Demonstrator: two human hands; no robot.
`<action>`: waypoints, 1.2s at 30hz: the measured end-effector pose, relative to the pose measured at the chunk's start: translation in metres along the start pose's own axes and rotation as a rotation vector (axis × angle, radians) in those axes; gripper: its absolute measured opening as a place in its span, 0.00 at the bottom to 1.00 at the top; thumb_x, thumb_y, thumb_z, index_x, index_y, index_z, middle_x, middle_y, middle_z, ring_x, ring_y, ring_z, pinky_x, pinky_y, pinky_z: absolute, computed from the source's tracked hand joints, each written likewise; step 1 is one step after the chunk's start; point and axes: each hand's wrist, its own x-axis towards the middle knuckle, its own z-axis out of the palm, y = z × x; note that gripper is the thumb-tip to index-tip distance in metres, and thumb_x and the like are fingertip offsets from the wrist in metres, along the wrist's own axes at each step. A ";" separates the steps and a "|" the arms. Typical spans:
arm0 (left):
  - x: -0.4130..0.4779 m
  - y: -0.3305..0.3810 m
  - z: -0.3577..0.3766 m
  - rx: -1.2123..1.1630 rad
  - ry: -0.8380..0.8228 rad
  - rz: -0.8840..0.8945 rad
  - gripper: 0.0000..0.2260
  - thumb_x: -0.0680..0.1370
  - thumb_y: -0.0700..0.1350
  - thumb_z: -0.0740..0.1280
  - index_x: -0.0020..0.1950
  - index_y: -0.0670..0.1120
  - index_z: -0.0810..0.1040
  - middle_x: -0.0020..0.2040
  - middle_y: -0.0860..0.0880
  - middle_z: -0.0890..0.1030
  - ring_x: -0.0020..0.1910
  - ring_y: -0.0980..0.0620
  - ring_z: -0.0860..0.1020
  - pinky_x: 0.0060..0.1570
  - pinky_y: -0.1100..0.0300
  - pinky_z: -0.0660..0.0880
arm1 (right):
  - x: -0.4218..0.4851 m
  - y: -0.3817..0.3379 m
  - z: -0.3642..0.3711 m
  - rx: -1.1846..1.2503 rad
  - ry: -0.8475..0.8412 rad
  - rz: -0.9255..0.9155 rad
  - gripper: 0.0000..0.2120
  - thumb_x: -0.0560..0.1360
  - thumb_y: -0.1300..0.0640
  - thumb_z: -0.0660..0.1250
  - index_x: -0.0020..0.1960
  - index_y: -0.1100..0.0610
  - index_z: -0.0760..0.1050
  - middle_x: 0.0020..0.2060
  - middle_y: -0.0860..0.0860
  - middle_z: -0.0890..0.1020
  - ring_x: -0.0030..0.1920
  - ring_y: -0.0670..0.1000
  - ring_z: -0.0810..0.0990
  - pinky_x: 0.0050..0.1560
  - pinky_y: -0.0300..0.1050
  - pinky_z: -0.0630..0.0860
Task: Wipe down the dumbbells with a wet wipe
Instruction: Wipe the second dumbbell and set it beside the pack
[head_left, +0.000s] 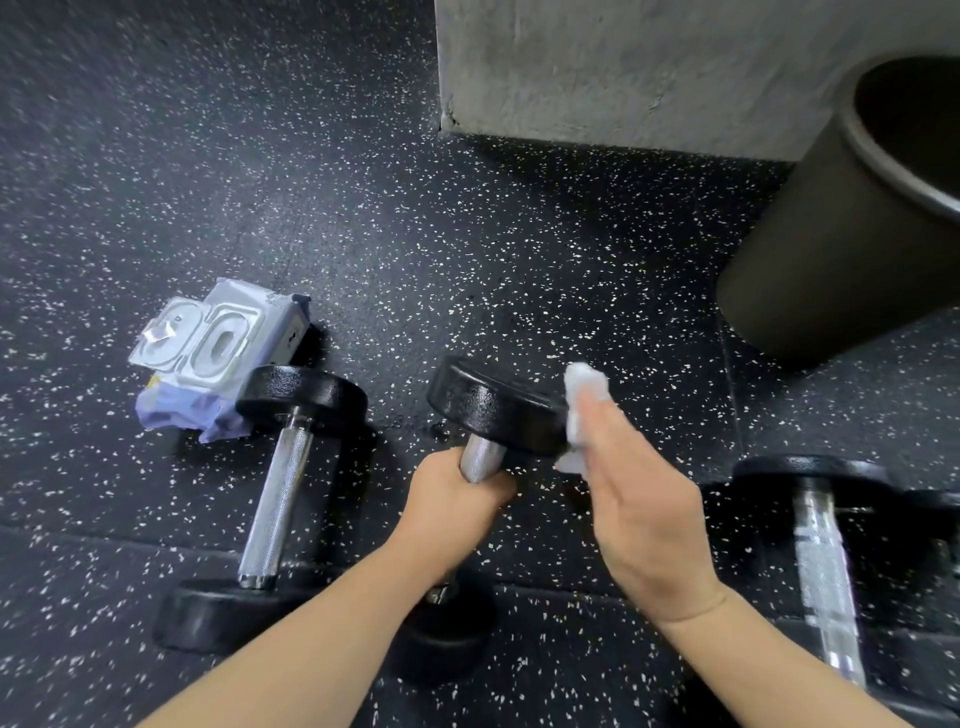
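Gripping dumbbell (498, 410), left hand (457, 499), right hand (639, 514) pressing wipe (584, 384)

You work under even, fairly bright overhead light; the middle dumbbell (498, 410) throws only a soft, short shadow on the floor (363, 234). Glare streaks the chrome handle of the right dumbbell (826, 571). Your right hand (644, 519) and the wipe (584, 387) are smeared by motion blur. The wide lens bows the bin (810, 249) and blurs the corners.

No print is legible, even on the wipes pack (218, 358).
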 end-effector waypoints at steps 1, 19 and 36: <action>0.000 -0.001 0.000 -0.005 0.008 -0.008 0.13 0.67 0.40 0.68 0.29 0.48 0.64 0.25 0.49 0.65 0.27 0.51 0.61 0.28 0.57 0.60 | 0.004 -0.006 -0.003 0.094 0.078 0.224 0.18 0.80 0.65 0.62 0.68 0.56 0.74 0.48 0.33 0.79 0.47 0.30 0.76 0.52 0.30 0.74; -0.008 -0.001 -0.004 -0.044 0.111 0.027 0.10 0.64 0.45 0.65 0.28 0.47 0.65 0.23 0.50 0.65 0.26 0.51 0.61 0.27 0.56 0.60 | 0.025 -0.053 0.027 0.587 0.066 0.758 0.18 0.82 0.65 0.56 0.54 0.51 0.82 0.44 0.39 0.80 0.42 0.39 0.74 0.48 0.27 0.72; -0.010 0.001 -0.006 -0.075 0.110 0.000 0.11 0.69 0.38 0.68 0.32 0.44 0.67 0.26 0.47 0.64 0.28 0.51 0.61 0.27 0.57 0.59 | 0.043 -0.045 0.017 1.174 -0.028 1.080 0.23 0.85 0.54 0.48 0.43 0.63 0.76 0.32 0.52 0.75 0.34 0.46 0.71 0.56 0.47 0.72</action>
